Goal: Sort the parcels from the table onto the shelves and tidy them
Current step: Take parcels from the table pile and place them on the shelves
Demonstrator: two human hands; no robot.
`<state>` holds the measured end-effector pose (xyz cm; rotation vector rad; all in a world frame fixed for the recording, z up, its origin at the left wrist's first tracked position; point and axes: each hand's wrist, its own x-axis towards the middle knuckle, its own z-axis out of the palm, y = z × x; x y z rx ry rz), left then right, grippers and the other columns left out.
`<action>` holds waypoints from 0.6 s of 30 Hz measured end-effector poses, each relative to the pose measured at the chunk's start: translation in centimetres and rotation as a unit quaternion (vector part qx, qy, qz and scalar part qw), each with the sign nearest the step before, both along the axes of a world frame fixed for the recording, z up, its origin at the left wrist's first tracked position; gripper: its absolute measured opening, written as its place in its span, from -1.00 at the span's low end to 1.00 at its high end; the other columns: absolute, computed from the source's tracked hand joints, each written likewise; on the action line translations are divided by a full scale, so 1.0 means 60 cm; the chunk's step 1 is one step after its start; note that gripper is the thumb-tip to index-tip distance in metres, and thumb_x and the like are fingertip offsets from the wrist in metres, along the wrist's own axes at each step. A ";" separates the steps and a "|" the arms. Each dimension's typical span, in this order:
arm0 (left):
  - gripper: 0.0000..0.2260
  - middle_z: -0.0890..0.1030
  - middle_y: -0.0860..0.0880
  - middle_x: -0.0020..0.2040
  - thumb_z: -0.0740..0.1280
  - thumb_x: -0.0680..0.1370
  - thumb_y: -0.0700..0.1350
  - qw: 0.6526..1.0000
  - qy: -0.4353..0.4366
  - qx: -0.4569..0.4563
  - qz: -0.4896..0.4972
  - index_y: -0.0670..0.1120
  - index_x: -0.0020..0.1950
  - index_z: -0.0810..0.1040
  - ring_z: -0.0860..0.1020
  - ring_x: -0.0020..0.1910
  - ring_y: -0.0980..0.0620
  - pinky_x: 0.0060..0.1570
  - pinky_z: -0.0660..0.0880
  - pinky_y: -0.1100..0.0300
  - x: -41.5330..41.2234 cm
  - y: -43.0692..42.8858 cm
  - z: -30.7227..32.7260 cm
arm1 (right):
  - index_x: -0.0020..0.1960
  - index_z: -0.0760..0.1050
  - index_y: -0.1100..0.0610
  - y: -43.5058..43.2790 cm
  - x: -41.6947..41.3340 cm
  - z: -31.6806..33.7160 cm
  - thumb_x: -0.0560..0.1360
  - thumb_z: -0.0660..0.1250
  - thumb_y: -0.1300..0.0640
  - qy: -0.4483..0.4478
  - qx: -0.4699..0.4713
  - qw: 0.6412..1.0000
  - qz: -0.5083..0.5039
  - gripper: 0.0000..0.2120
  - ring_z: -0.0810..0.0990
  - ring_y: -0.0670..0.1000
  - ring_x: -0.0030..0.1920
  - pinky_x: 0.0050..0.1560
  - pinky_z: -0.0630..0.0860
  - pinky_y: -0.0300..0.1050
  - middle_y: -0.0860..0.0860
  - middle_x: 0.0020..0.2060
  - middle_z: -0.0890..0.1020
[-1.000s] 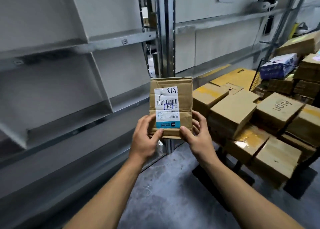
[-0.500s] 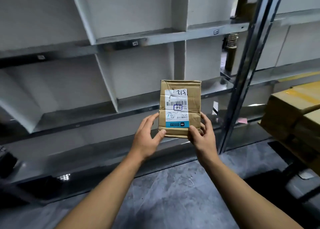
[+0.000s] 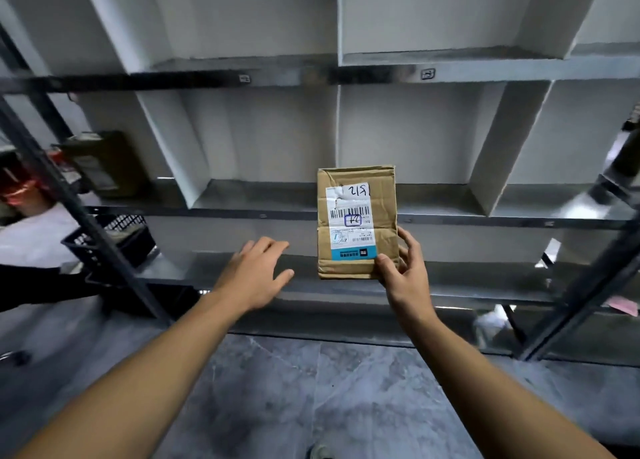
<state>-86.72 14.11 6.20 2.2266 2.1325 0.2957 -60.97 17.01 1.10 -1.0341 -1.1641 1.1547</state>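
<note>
Fingers (image 3: 268, 247) of L hand (image 3: 254, 275) are spread and slack, gripping nothing. Hand hovers before lower shelf (image 3: 173, 273), right of black crate (image 3: 114, 240) and apart from parcel. Cardboard parcel (image 3: 384, 209) is held upright in the air before centre bays, white shipping label (image 3: 349, 216) facing cam. R hand (image 3: 407, 278) pinches its lower right corner: thumb on front, fingers curled behind edge. Step judged: carry to shelving done, placement pending, parcel not yet in any bay. Next move req. checking handwritten no. on label, picking a bay, then sliding parcel in w/ L hand steadying the free side so it seats square.
</note>
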 end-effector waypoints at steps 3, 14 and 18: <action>-0.47 0.35 0.01 0.42 0.22 0.59 0.17 0.999 0.038 -0.008 0.036 0.06 0.52 0.22 0.34 0.35 -0.06 0.33 0.36 -0.02 -0.068 0.022 0.010 | 0.40 0.30 -0.25 0.044 -0.074 -0.001 0.62 0.32 0.15 -0.004 0.001 1.000 0.029 -0.53 0.61 0.01 0.24 0.14 0.64 0.15 -0.08 0.26 0.57; -0.49 0.39 0.00 0.38 0.21 0.58 0.18 0.986 0.056 0.006 0.158 0.06 0.49 0.26 0.36 0.31 -0.06 0.27 0.37 -0.01 -0.318 0.059 0.002 | 0.41 0.28 -0.23 0.189 -0.359 0.020 0.62 0.29 0.18 0.005 0.010 0.988 0.153 -0.52 0.60 0.04 0.24 0.16 0.62 0.18 -0.03 0.27 0.55; -0.49 0.38 -0.01 0.38 0.21 0.58 0.18 0.979 0.044 0.006 0.198 0.04 0.50 0.27 0.36 0.32 -0.08 0.27 0.36 -0.01 -0.408 0.039 -0.007 | 0.40 0.28 -0.26 0.204 -0.464 0.008 0.62 0.30 0.17 -0.007 0.007 0.982 0.191 -0.52 0.60 0.05 0.25 0.16 0.62 0.19 -0.04 0.28 0.54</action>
